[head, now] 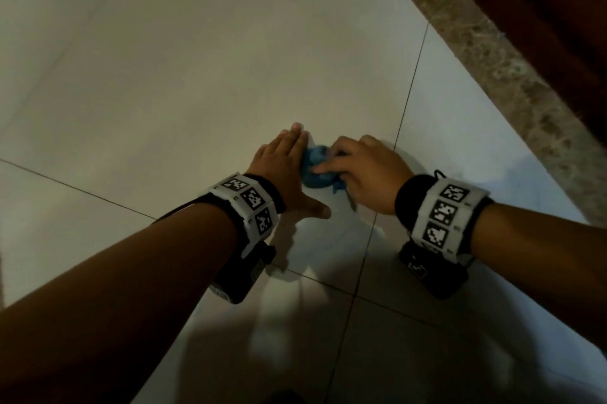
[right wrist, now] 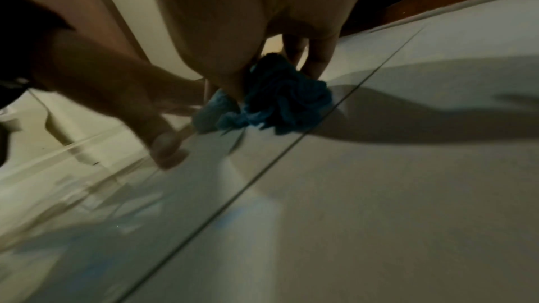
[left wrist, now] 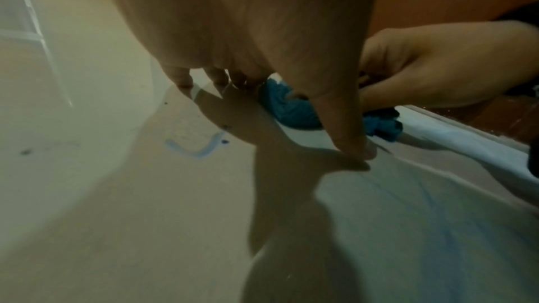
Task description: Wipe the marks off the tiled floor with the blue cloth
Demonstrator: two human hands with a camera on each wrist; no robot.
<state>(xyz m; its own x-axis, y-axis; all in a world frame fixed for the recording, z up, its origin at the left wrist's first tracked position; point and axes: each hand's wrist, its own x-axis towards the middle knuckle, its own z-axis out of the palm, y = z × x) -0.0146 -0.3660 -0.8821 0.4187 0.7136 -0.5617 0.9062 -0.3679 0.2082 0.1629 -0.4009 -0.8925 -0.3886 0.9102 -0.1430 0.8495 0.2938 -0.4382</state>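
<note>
A crumpled blue cloth point(head: 317, 168) point(left wrist: 294, 110) point(right wrist: 280, 103) lies bunched on the pale tiled floor point(head: 164, 91). My right hand point(head: 361, 170) grips it from the right, fingers curled over the bundle and pressing it down. My left hand point(head: 289, 167) rests flat on the tile just left of the cloth, fingers straight, thumb spread toward me. In the left wrist view a blue pen mark point(left wrist: 193, 149) shows on the tile left of the hand, with faint blue smears point(left wrist: 431, 222) nearer the camera.
Dark grout lines point(head: 387, 206) cross the floor just right of the hands. A speckled stone strip point(head: 486, 52) and a dark wooden surface point(head: 542, 9) border the floor at the upper right. Tiles stretch open to the left and far side.
</note>
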